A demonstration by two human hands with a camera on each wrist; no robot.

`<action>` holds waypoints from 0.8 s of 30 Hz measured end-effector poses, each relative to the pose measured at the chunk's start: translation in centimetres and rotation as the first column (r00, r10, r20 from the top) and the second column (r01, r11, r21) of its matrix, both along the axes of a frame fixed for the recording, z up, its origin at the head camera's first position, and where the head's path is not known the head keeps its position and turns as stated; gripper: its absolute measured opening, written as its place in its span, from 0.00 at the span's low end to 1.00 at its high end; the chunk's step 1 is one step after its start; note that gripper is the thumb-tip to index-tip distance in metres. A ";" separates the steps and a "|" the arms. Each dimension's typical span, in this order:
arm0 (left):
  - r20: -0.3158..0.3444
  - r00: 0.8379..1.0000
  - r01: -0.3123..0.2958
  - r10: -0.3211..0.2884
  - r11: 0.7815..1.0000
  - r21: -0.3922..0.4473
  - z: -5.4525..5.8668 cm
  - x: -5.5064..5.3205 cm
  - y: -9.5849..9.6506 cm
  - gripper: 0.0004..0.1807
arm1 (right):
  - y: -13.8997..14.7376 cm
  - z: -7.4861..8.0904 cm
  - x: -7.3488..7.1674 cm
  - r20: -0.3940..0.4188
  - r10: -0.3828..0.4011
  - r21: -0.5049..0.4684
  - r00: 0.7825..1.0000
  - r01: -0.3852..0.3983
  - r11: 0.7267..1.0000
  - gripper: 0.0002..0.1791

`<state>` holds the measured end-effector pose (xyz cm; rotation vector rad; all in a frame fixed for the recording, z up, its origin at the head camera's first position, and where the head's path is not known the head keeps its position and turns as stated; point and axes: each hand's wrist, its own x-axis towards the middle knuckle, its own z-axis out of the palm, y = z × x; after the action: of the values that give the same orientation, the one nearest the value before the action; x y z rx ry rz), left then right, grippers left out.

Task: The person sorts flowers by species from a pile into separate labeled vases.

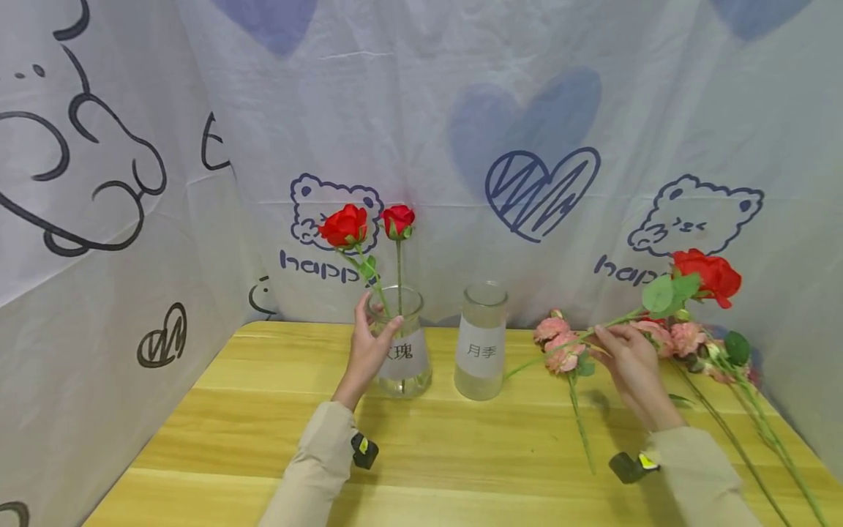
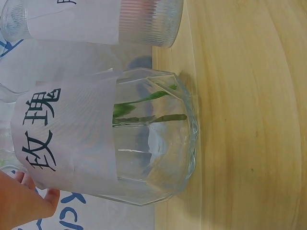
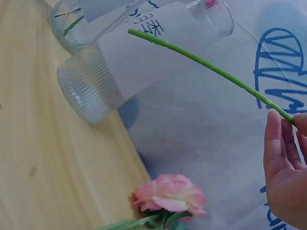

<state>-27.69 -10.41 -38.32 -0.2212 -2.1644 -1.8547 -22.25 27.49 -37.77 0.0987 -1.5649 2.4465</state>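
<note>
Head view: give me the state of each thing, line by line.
Wide vase: upright, holding two red roses
Narrow vase: upright, flowerless
Held red rose: raised, slanting
Pink flowers: lying on table
Left hand: holding wide vase
Right hand: pinching held rose's stem

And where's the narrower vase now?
In the head view, the narrower vase stands on the table, just right of the wider vase the left hand grips.

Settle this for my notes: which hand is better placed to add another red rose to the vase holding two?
Probably the right hand: it pinches a red rose by its stem, while the left hand holds that vase.
</note>
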 end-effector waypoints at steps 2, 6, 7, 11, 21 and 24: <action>-0.009 1.000 -0.003 0.003 1.000 0.002 -0.2 0.0 0.0 0.43 | -0.3 0.3 -0.1 -0.013 0.003 -0.002 1.000 -0.003 1.000 0.04; -0.023 1.000 -0.008 0.008 1.000 0.002 -0.2 0.1 -0.1 0.44 | -0.7 1.0 -0.2 -0.018 0.013 -0.034 1.000 -0.014 0.999 0.03; -0.023 1.000 -0.008 0.008 1.000 0.001 -0.2 0.1 -0.1 0.44 | -0.8 1.2 -0.4 -0.018 0.011 -0.048 1.000 -0.012 0.999 0.03; -0.025 1.000 -0.007 0.007 1.000 0.001 -0.2 0.0 0.0 0.44 | -1.2 2.2 -0.8 -0.008 -0.004 -0.075 1.000 0.003 0.997 0.05; -0.025 1.000 -0.008 0.008 1.000 -0.011 0.0 0.0 0.0 0.43 | -2.8 4.5 -1.8 0.018 -0.062 -0.075 0.998 0.063 0.995 0.06; -0.022 1.000 -0.007 0.007 1.000 -0.007 -0.1 0.1 0.0 0.43 | -3.2 5.0 -2.0 0.025 -0.074 -0.075 0.997 0.075 0.994 0.06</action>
<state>-27.63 -10.42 -38.40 -0.2345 -2.1548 -1.8324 -24.25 24.30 -32.78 0.0004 -1.4550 2.4536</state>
